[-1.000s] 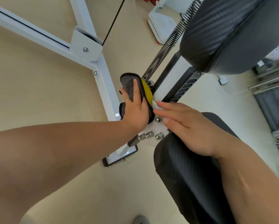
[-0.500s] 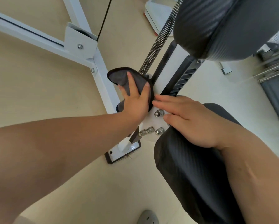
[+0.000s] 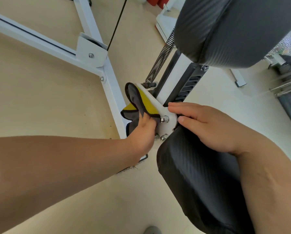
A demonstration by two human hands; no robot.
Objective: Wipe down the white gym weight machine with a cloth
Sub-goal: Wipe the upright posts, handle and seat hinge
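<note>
Cloth (image 3: 138, 105), grey on one face and yellow on the other with a dark hem, sits bunched in our left hand (image 3: 144, 132), whose fingers curl round its near end and press it against the left face of a white bracket plate (image 3: 170, 123) in the middle of the scene. Its far end folds up and over the plate's left edge, showing the yellow side. That plate belongs to the white gym weight machine (image 3: 113, 97), whose painted frame tubes run from the far left across the beige floor (image 3: 40, 107) and meet just left of the cloth. A shiny bolt (image 3: 164, 119) sticks out of the plate right beside our left fingertips. Our right hand (image 3: 207, 125) lies open, fingers straight and together, resting on the far end of the near black seat pad (image 3: 200, 183), with its fingertips touching the plate's right edge. A coiled steel spring (image 3: 161, 59) rises from the plate's far end toward a second black pad (image 3: 234, 31) at the far right. A thin black cable (image 3: 117, 22) runs up from a white pulley housing (image 3: 90, 49) on the frame at the far left. At the near edge, the toe of a grey shoe (image 3: 152, 230) shows on the floor.
</note>
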